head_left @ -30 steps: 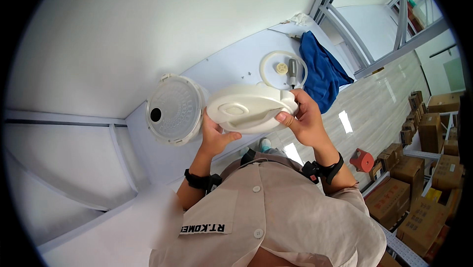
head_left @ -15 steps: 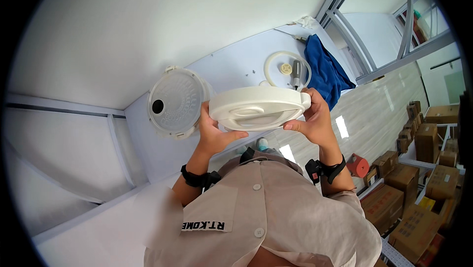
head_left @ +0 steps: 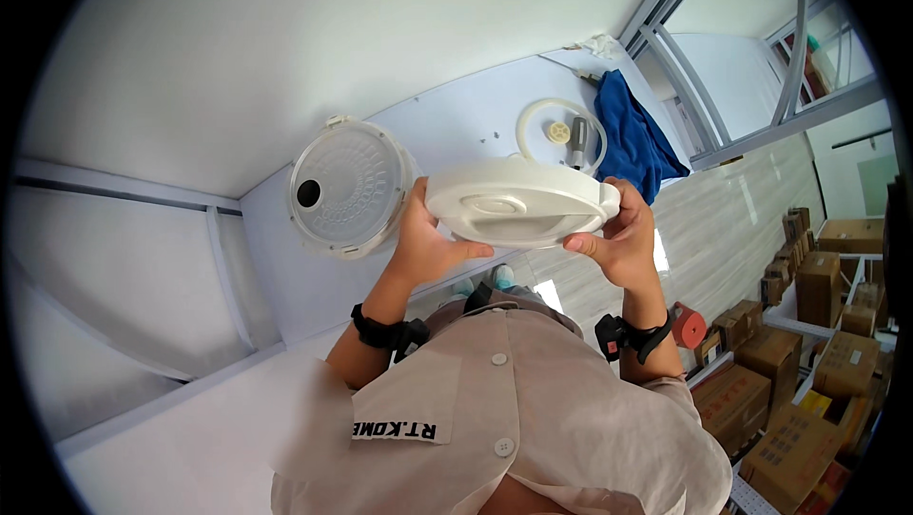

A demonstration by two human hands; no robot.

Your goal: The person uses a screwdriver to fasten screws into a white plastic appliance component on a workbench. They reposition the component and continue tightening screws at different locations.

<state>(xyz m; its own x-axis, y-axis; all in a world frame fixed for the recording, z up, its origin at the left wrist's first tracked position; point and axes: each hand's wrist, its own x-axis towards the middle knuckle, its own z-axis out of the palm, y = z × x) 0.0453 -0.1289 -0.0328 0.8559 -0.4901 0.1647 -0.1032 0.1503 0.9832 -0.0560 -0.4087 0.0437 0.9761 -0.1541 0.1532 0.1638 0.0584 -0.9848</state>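
Note:
Both hands hold a round white plastic lid-like cover (head_left: 518,203) up above the pale table. My left hand (head_left: 425,244) grips its left rim, thumb reaching under it. My right hand (head_left: 618,234) grips its right rim. To the left on the table (head_left: 456,125) lies a round translucent ribbed plate (head_left: 347,187) with a dark hole at its left side. Behind the cover lies a white ring (head_left: 561,130) with a small yellow part and a dark grey piece inside it.
A blue cloth (head_left: 632,139) lies on the table's right end, with crumpled white material beyond it. Metal frame bars run at the upper right. Cardboard boxes (head_left: 808,363) and a red object (head_left: 687,325) sit on the wooden floor at right. Black bands are on both wrists.
The cover has been lifted and tilted flatter, so its rim faces me more edge-on. Both hands stayed on its rim and shifted slightly right.

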